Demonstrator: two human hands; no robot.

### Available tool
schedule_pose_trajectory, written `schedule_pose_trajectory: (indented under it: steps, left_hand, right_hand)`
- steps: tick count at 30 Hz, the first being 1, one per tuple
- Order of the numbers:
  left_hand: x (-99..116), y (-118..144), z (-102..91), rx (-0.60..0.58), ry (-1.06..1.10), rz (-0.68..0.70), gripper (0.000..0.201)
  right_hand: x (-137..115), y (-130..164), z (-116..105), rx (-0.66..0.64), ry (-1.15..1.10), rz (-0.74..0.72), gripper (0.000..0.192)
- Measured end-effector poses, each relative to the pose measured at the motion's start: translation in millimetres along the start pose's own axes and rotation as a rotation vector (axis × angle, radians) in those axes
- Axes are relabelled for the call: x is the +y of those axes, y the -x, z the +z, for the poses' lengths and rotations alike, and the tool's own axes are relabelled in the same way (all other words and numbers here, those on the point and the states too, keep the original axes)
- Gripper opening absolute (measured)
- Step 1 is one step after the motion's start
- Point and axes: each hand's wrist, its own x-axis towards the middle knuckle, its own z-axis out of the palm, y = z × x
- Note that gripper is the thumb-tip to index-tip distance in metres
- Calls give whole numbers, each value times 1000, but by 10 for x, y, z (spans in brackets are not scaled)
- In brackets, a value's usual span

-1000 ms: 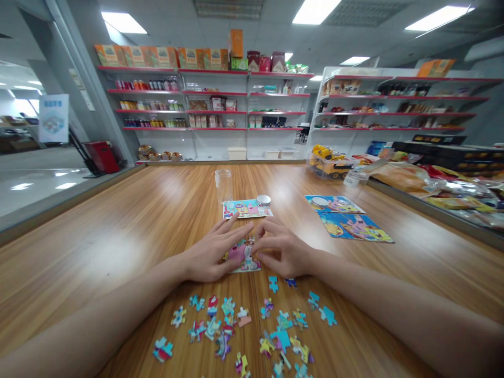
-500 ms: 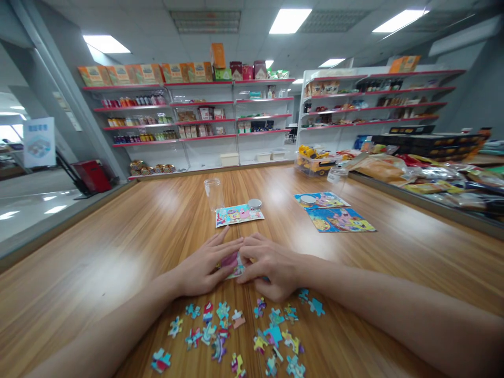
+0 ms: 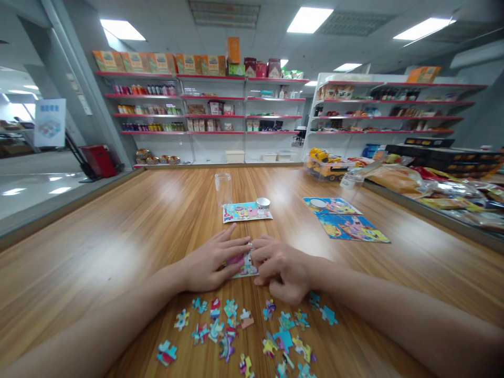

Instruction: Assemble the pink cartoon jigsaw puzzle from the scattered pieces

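Note:
A partly joined jigsaw puzzle (image 3: 247, 266) lies on the table between my hands, mostly covered by them. My left hand (image 3: 214, 262) rests on its left part, fingers stretched out and apart. From the right, my right hand (image 3: 281, 266) bends its fingers down at the puzzle's right side; whatever is under or in those fingers is hidden. Closer to me, loose puzzle pieces (image 3: 216, 329) are scattered in a left and a right cluster. Beyond my hands lies a small cartoon picture card (image 3: 247, 212) with a silver lid (image 3: 263, 202) on it.
A clear jar (image 3: 223, 190) stands behind the card. On the right are two blue cartoon picture sheets (image 3: 354, 228), one bearing another lid (image 3: 317, 205). Farther back sit another clear jar (image 3: 351, 181), a bin of yellow toy vehicles (image 3: 325, 167) and packaged goods (image 3: 397, 178).
The whole view has shifted slightly. My right hand's fingers have drawn a little to the right, so more of the puzzle shows between my hands. My left hand stays flat on it.

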Motion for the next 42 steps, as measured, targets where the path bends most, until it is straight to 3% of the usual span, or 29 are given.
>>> schedule_pose_trajectory:
  steps: [7, 13, 17, 32, 34, 37, 42]
  left_hand:
    - [14, 34, -30, -53, 38, -66, 47]
    - [14, 41, -82, 111, 170, 98, 40]
    - [-1, 48, -80, 167, 183, 111, 36]
    - [53, 2, -114, 151, 183, 91, 31]
    - [44, 2, -101, 163, 184, 97, 30]
    - [17, 8, -62, 219, 165, 122, 29]
    - [-13, 17, -2, 306, 108, 159, 25]
  right_hand:
    - [27, 57, 45, -49, 5, 32, 14]
    - [33, 85, 9, -94, 60, 68, 17]
    - [12, 76, -64, -125, 34, 63, 12]
    - [-69, -37, 2, -212, 225, 168, 8]
    - [-79, -44, 27, -169, 278, 167, 9]
    - [-86, -45, 48, 27, 327, 160, 8]
    - [-66, -54, 81, 290, 318, 148, 30]
